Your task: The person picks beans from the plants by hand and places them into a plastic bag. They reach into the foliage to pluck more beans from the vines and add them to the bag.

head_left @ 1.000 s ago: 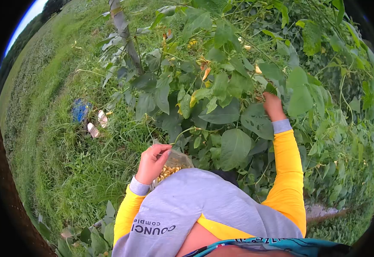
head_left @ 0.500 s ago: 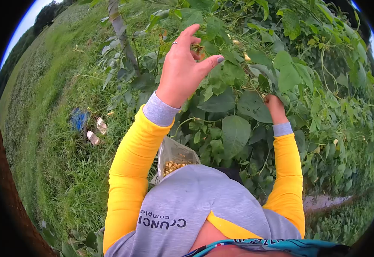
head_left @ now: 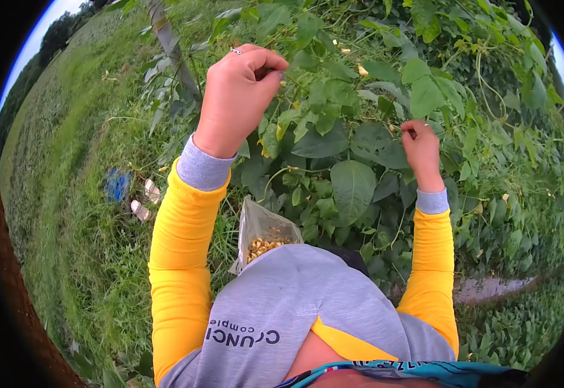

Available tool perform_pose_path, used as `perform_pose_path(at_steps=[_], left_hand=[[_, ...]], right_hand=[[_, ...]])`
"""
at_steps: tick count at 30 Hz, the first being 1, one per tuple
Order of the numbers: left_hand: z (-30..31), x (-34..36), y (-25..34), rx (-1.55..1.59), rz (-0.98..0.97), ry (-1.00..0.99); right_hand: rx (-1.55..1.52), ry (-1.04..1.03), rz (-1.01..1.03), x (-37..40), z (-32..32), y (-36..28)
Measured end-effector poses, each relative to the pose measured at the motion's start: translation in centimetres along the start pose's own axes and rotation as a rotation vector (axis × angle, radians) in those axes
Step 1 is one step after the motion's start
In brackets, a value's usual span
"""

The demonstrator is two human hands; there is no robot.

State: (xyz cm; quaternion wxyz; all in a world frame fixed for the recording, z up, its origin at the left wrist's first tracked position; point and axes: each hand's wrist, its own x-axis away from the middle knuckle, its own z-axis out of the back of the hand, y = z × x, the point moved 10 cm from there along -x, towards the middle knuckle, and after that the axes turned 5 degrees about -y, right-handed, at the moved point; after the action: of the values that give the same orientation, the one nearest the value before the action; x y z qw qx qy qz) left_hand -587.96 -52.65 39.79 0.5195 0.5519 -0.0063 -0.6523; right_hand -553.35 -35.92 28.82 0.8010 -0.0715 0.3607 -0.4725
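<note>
My left hand (head_left: 235, 100) is raised beside the leafy vines, thumb and fingers pinched together; whatever lies between them is hidden. Lower and to the right, my right hand (head_left: 422, 154) has its fingers curled in a pinch among the leaves. A small pale yellow blossom (head_left: 393, 128) shows just off its fingertips, and I cannot make out what the fingers hold. Another yellow blossom (head_left: 362, 70) sits higher on the climbing vine (head_left: 353, 191). Against my waist hangs an open translucent plastic bag (head_left: 251, 223) with many small yellow pieces (head_left: 262, 248) inside.
A slanting pole (head_left: 173, 48) stands at the upper left amid the foliage. On the grass to the left lie a blue item (head_left: 118, 184) and a pair of pale shoe-like things (head_left: 141, 210). Dense vines spread across the right side.
My left hand has gone from spread fingers to a pinch and shifted left. My right hand has come out from behind the leaves, showing more of its fingers.
</note>
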Motion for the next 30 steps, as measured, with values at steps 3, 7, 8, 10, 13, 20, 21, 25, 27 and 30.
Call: perform_pose_path(at_steps=[3,7,8,10,13,20,21,25,27,30], left_hand=[[1.1,0.8,0.2,0.001,0.005,0.036],[2.4,2.8,0.7,-0.022,0.002,0.088],[2.5,3.5,0.9,0.012,0.014,0.086],[2.9,5.5,1.5,0.080,0.036,0.082],[2.0,10.9,-0.1,0.103,0.188,-0.037],[-10.3,35.3,-13.6,-0.147,0.479,-0.888],[-10.8,37.2,-14.1,-0.200,0.481,-0.943],[-8.1,35.1,-13.6,-0.319,0.563,-0.870],[-6.8,34.2,-14.1,-0.274,0.558,-0.838],[-4.0,30.5,-13.7,-0.226,0.523,-0.646]], right_hand=[[-0.460,0.036,0.140,2.8,1.9,-7.8],[-0.614,0.106,0.511,10.8,-0.2,-18.8],[-0.661,-0.055,0.498,13.1,-3.8,-20.5],[-0.564,-0.607,0.572,19.4,-14.6,-21.7],[-0.504,-0.808,0.532,21.7,-18.7,-20.9],[-0.553,-0.708,0.305,18.3,-17.8,-19.2],[-0.542,-0.731,0.324,19.4,-18.9,-19.4],[-0.260,-1.012,0.570,25.6,-24.9,-21.1],[-0.240,-0.976,0.571,24.8,-25.9,-20.9],[-0.234,-0.933,0.603,23.4,-26.3,-21.2]])
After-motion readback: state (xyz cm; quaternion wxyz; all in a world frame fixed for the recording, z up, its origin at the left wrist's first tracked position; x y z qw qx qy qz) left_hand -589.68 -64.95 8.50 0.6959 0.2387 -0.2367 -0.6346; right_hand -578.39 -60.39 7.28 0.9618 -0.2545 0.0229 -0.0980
